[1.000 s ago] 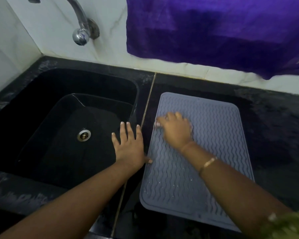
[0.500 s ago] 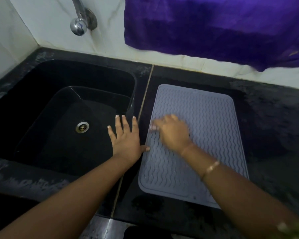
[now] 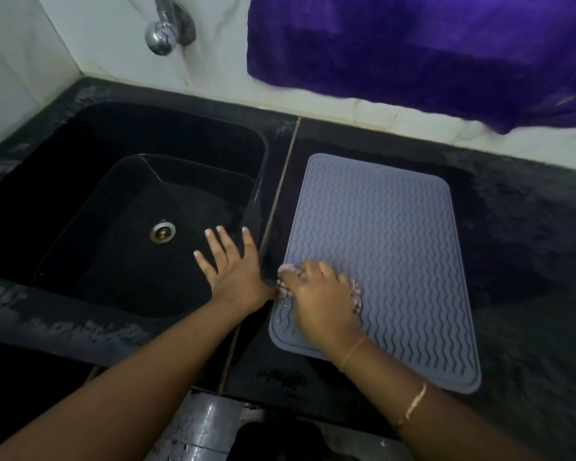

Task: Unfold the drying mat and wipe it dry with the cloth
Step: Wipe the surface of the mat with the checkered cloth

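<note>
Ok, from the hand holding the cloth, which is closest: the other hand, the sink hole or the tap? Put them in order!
From the right hand, in the head view:
1. Left hand, just beside it, to its left.
2. Drain, further left, low in the sink.
3. Tap, farthest, high up at the back left.

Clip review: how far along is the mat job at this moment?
Done: the drying mat lies unfolded, flat on the counter. In hand: the right hand holds the cloth bunched against the mat's near left corner, and the left hand lies open beside it at the sink edge. Left: I cannot tell how much is already dry; glints by the cloth suggest water there.
</note>
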